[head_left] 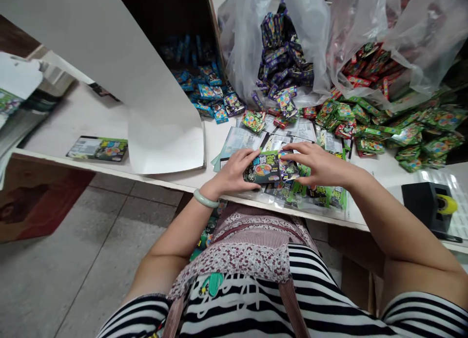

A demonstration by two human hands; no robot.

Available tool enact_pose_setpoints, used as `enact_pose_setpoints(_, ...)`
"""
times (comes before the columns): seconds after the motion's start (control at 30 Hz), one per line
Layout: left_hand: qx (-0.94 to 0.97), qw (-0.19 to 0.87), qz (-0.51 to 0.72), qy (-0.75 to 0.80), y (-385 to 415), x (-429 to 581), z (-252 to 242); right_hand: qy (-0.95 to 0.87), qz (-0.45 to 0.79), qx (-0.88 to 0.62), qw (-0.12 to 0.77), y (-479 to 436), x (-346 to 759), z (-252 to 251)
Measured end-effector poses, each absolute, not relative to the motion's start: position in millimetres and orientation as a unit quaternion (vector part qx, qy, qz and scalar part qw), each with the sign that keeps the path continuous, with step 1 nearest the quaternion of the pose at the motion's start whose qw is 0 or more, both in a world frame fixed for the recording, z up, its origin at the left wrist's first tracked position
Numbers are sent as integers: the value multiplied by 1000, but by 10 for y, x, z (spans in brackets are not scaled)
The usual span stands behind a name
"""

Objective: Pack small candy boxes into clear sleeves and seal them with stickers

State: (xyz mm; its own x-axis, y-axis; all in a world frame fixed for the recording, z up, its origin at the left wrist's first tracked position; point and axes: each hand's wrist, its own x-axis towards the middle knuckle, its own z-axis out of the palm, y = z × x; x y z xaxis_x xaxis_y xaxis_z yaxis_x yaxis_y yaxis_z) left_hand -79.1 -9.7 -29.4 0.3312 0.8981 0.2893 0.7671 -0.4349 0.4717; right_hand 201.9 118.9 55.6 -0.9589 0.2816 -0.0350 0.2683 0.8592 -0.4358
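Observation:
My left hand (pixel 237 172), with a pale green bangle on its wrist, grips the left end of a black-and-green printed package (pixel 265 168) between thumb and fingers. At the package's right end, my right hand (pixel 317 165) holds a small purple box (pixel 288 165) between thumb and fingertips. Box and package meet edge to edge; whether one is inside the other I cannot tell. Beneath both hands lie several printed packages in clear plastic (pixel 318 196) along the table's front edge. Flat printed sheets (pixel 239 140) lie just behind the left hand.
Plastic bags hold heaps of purple boxes (pixel 280 60) and red boxes (pixel 373 65) at the back. Blue boxes (pixel 210 92) and green boxes (pixel 405 126) lie loose. A curved white sheet (pixel 164 128) stands at left, a black tape dispenser (pixel 424 204) at right.

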Motion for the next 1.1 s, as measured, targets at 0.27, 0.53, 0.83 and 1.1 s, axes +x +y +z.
enact_pose_setpoints(0.27,788,161,264,532,-90,-714,-272,-948,269,-165,44,1155,1886,473)
enact_pose_setpoints(0.53,767,145,305,545,-128,-704,-320,-903,333,-241,127,908,1778,404)
enact_pose_setpoints(0.83,765,125,380,504,-400,-849,-81,-896,275,-305,169,1784,269,213)
enact_pose_setpoints(1.1,729,83,485,476,-519,-999,-164,-976,1,-218,-8,1863,-1090,-198)
